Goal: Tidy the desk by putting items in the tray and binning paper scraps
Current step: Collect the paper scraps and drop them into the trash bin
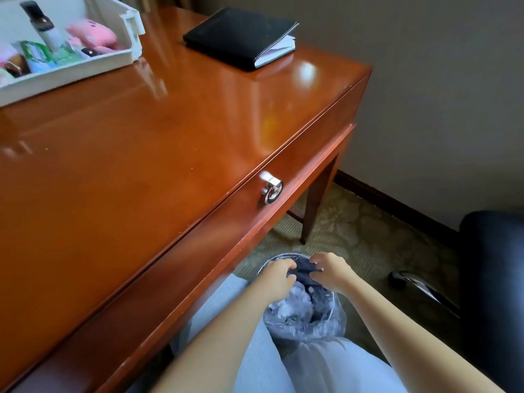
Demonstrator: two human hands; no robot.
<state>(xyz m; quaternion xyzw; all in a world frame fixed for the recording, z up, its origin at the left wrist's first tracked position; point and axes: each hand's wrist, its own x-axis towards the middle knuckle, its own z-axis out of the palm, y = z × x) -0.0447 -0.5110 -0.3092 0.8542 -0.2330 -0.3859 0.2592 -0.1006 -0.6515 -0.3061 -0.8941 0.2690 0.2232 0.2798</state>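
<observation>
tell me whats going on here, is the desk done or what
A seated person holds both hands, left hand and right hand, over the lined bin on the floor, fingers gripping something dark above the crumpled paper scraps. The white tray on the desk holds small items; a black notebook sits outside it.

No legible text anywhere.

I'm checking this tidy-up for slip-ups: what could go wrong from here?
Both hands, left hand and right hand, are over the lined bin, which already looks full of paper scraps; more could spill onto the carpet. The black notebook sits outside the tray and may be forgotten.
</observation>
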